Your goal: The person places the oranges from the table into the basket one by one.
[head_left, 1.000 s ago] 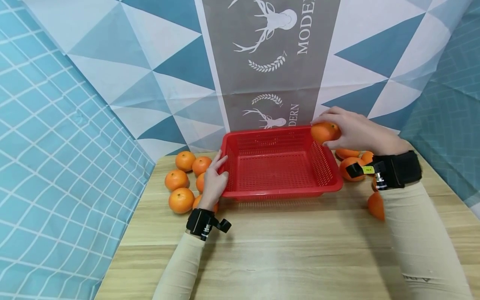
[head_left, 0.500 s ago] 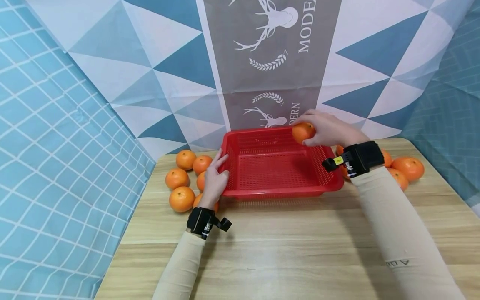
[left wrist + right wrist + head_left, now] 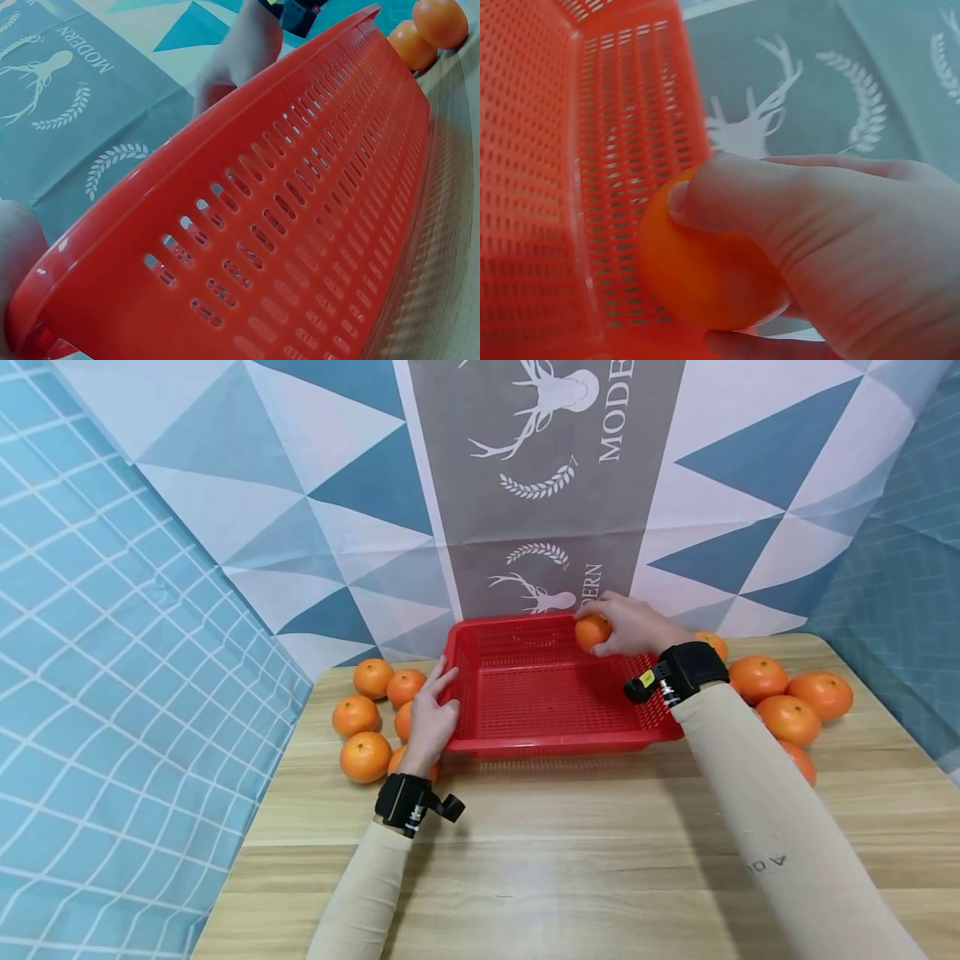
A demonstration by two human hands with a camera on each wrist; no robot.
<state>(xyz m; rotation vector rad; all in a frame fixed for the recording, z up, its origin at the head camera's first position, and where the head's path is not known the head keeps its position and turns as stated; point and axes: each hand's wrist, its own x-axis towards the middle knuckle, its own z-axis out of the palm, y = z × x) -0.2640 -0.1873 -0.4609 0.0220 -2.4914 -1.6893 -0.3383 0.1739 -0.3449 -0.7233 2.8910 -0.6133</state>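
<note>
A red plastic basket [image 3: 555,743] with slotted walls stands on the table with no fruit seen inside. My right hand [image 3: 633,622] grips an orange [image 3: 592,633] over its back right part. In the right wrist view the thumb presses on that orange [image 3: 705,262], close to the basket's slotted wall [image 3: 630,90]. My left hand [image 3: 433,720] touches the basket's left rim with its fingers straight and spread. Part of that hand shows at the edge of the left wrist view, by the basket rim [image 3: 150,180]. The left palm is hidden.
Several oranges [image 3: 365,757] lie left of the basket, some partly behind the left hand. More oranges [image 3: 791,720] lie to its right, partly hidden by the right forearm. A patterned cloth [image 3: 525,518] hangs behind the wooden table [image 3: 510,860].
My right hand has carried the orange left from the basket's right rim and slightly down over the inside. More oranges on the right have come into sight. The left hand has stayed put.
</note>
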